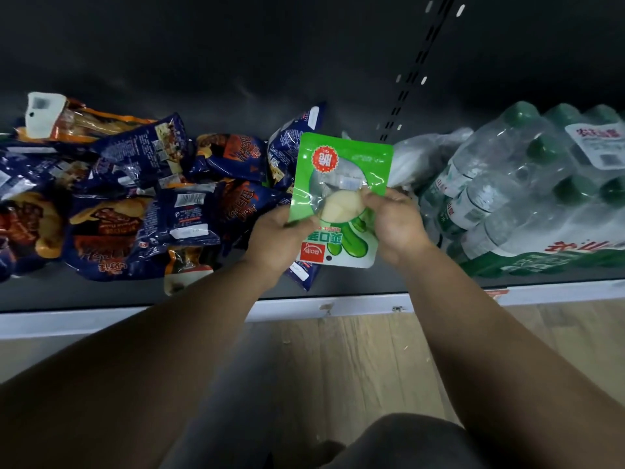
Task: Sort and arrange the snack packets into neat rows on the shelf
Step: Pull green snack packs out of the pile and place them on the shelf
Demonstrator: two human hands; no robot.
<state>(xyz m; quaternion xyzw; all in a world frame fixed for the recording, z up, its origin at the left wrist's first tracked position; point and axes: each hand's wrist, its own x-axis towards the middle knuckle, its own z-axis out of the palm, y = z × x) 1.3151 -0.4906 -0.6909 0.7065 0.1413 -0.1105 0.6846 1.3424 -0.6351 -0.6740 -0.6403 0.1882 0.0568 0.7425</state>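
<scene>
Dark shelf (101, 292); both hands' fingertips hidden behind green packet (341, 184).

Dark shelf (101, 296): jumbled blue-orange snack packets (135, 204) left; shrink-wrapped water bottle pack (527, 198) right.

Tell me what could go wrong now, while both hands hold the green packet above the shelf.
1. The left hand and right hand grip the green plastic snack packet only at its lower half, so it may slip.
2. The dark blue snack packets lie in a loose heap; setting the green one there could mix the kinds.
3. The shrink-wrapped pack of clear water bottles crowds the right side.
</scene>
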